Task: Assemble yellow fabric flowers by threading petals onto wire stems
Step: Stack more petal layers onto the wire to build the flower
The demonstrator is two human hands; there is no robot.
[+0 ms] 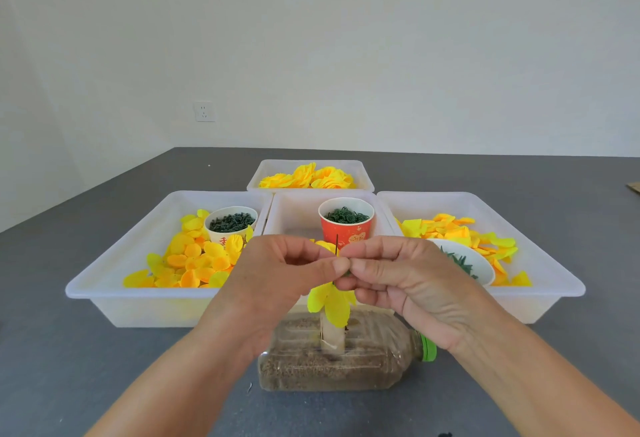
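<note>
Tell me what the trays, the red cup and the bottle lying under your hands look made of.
Trays: translucent white plastic, smooth with a soft sheen; petals show faintly through the wall.
Red cup: likely paper, matte printed outside, white rolled rim.
Bottle: clear thin plastic, ribbed, green cap; brown grainy fill shows through, possibly sand.

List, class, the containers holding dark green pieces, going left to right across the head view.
White paper cup in the left tray → red paper cup in the middle tray → white bowl in the right tray, partly behind the right hand.
</note>
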